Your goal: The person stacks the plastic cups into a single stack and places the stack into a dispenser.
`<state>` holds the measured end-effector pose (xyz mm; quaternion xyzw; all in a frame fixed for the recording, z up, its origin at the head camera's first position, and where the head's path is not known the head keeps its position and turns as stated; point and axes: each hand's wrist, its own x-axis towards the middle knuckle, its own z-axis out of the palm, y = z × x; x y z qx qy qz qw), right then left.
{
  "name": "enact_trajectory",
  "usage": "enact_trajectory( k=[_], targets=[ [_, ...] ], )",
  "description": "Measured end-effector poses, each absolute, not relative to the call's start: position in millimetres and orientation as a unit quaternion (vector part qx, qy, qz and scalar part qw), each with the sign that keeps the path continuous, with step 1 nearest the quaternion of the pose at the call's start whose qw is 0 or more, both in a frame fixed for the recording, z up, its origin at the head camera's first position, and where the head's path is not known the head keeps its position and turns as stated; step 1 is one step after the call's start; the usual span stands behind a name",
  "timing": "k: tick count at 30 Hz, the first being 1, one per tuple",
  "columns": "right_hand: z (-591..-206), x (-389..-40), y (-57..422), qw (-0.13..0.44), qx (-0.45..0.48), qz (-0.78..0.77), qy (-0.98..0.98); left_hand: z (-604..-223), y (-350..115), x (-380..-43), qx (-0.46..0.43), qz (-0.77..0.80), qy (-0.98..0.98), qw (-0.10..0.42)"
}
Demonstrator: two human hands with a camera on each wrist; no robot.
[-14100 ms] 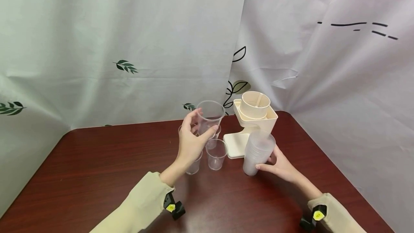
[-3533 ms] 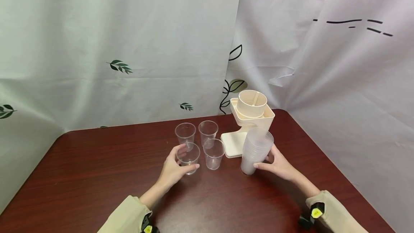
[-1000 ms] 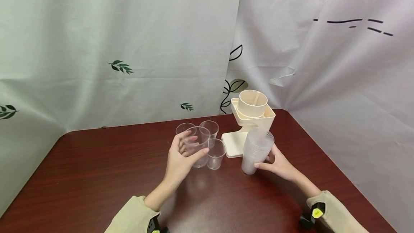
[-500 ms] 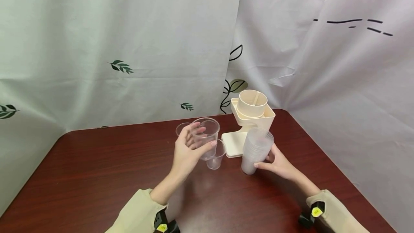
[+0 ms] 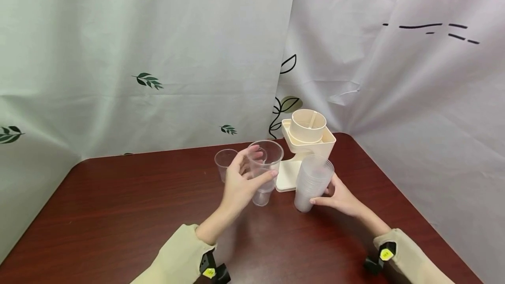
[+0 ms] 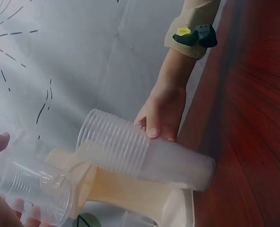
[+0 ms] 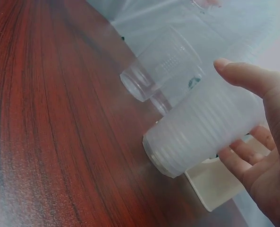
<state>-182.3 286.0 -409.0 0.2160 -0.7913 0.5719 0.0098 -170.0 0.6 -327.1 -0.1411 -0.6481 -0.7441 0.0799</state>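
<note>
My left hand [image 5: 238, 185] holds a clear plastic cup [image 5: 272, 152] between thumb and fingers, above the table. Behind and below it, a clear cup [image 5: 260, 200] stands on the table, partly covered. Another cup's rim shows faintly through the held one. Farther left, one more clear cup [image 5: 223, 165] stands upright, partly behind the hand. My right hand [image 5: 341, 198] grips a tall stack of nested plastic cups [image 5: 313, 183], with the thumb on the near side. In the left wrist view, the stack [image 6: 144, 151] and the held cup [image 6: 33, 189] are apart.
A cream-coloured stand [image 5: 288, 174] with a round cup-like top [image 5: 309, 126] is behind the stack, near the table's back right. The dark red wooden table [image 5: 138, 214] meets a pale printed cloth [image 5: 177, 56] at the back and right.
My left hand has lifted the front-left cup from the table and carried it right and slightly away, over the other cups. The right hand and its stack have stayed in place.
</note>
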Motion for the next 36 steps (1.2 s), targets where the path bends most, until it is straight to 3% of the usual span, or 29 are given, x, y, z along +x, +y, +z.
enact_trajectory(
  k=[16, 36],
  targets=[
    [-410, -184, 284, -0.002, 0.235, 0.6, -0.765, -313, 30, -174, -0.195, -0.724, -0.657, 0.083],
    [-410, -184, 286, -0.005, 0.234, 0.6, -0.765, -303, 59, -184, -0.192, -0.718, -0.663, 0.091]
  ],
)
